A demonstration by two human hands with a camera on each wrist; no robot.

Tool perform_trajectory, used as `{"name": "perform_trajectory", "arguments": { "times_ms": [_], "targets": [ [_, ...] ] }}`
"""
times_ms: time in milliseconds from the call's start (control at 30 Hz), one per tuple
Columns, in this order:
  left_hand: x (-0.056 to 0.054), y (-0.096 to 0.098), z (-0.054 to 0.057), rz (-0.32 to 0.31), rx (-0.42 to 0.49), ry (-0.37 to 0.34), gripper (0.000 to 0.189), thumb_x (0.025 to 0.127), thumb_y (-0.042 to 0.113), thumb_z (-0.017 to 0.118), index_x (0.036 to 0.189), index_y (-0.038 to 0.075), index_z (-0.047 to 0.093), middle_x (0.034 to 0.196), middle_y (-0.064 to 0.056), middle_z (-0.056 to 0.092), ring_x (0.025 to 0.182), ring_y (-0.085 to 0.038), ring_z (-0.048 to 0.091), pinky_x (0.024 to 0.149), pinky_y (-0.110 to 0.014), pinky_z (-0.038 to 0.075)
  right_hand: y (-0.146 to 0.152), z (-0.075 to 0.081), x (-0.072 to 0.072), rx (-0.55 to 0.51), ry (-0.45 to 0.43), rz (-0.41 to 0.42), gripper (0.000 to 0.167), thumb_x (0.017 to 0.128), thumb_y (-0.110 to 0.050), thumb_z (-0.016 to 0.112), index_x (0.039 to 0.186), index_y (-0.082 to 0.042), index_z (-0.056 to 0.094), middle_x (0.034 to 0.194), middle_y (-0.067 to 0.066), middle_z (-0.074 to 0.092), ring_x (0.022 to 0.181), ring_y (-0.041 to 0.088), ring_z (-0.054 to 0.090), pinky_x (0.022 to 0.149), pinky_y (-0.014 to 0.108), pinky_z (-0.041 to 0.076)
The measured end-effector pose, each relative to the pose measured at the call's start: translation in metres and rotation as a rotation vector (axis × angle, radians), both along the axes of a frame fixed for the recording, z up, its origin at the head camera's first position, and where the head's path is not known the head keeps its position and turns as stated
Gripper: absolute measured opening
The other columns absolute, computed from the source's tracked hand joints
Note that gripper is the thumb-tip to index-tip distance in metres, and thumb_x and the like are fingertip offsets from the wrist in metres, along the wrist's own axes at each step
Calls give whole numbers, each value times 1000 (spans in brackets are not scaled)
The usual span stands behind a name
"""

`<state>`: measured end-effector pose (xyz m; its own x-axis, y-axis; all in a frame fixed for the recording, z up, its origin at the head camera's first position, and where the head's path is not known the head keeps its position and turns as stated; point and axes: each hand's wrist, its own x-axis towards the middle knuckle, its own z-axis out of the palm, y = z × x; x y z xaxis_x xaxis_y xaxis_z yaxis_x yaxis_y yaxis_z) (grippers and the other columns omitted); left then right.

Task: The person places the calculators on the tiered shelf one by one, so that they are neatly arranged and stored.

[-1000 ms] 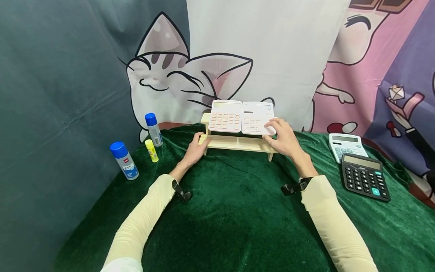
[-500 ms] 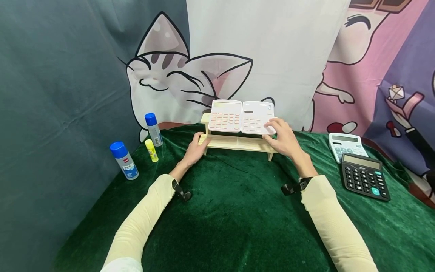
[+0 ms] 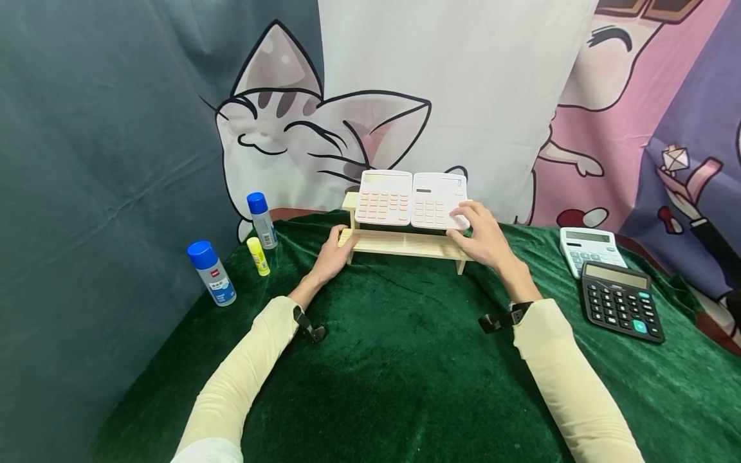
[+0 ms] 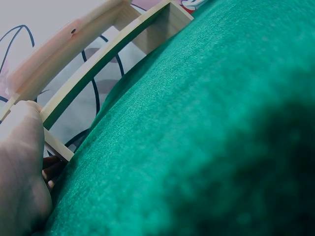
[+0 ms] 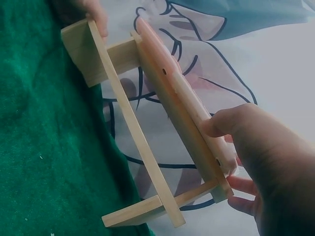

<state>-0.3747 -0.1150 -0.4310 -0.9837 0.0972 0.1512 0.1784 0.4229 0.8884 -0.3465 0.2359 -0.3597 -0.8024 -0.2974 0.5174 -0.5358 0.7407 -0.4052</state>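
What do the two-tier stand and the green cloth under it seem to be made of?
The stand looks like pale, matt wood, going by its faint grain; any clear coat is hard to tell. The green cloth seems velvety plush, with short pile and patchy sheen.

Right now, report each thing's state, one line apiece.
Wooden rack, standing.
Left rack calculator, face up.
Right rack calculator, face up.
Left hand, gripping the rack's left end.
Right hand, gripping the right rack calculator.
Black calculator, face up.
Teal-keyed calculator, face up, partly hidden.
Front bottle, upright, capped.
Rear bottle, upright, capped.
Yellow stick, upright.
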Motion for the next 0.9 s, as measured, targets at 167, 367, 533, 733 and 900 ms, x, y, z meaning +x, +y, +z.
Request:
{"name": "perform_trajectory", "arguments": {
  "times_ms": [167, 367, 533, 733, 900],
  "targets": [
    [1, -1, 1, 2, -1, 5, 68, 101, 54, 48, 151, 13, 31, 128, -18, 55, 103, -31, 53, 94, -44, 40, 1, -1, -2, -17, -8, 23, 39, 93, -22, 70, 125, -2, 59, 145, 25, 44, 134, 46, 38, 107, 62, 29],
    [1, 0, 0, 8, 0, -6, 68, 101, 53, 49, 153, 14, 29, 133, -18, 53, 110, -31, 54, 100, -48, 40, 12, 5, 1, -94, -78, 11, 52, 97, -33, 65, 135, -1, 53, 147, 24, 41, 137, 41, 36, 109, 60, 29],
    [0, 3, 1, -1, -6, -7, 69, 100, 53, 49, 153, 14, 29, 139, -18, 51, 115, -32, 53, 104, -50, 39, 37, 4, 6, -172, -50, -27, 50, 97, -31, 65, 134, 1, 53, 144, 26, 44, 136, 42, 36, 111, 61, 26],
    [3, 3, 2, 1, -10, -7, 70, 100, 54, 50, 152, 13, 30, 145, -19, 47, 122, -33, 52, 107, -52, 38, 78, -14, 23, -161, -26, -109, 46, 96, -29, 66, 128, 1, 55, 136, 27, 48, 130, 43, 40, 105, 61, 28],
    [5, -2, 2, 15, -11, -11, 70, 100, 53, 50, 152, 12, 30, 148, -18, 45, 127, -34, 50, 109, -52, 36, 109, -24, 34, -91, -11, -147, 44, 95, -29, 67, 125, 2, 56, 131, 29, 49, 126, 45, 41, 101, 62, 28]
  ]
}}
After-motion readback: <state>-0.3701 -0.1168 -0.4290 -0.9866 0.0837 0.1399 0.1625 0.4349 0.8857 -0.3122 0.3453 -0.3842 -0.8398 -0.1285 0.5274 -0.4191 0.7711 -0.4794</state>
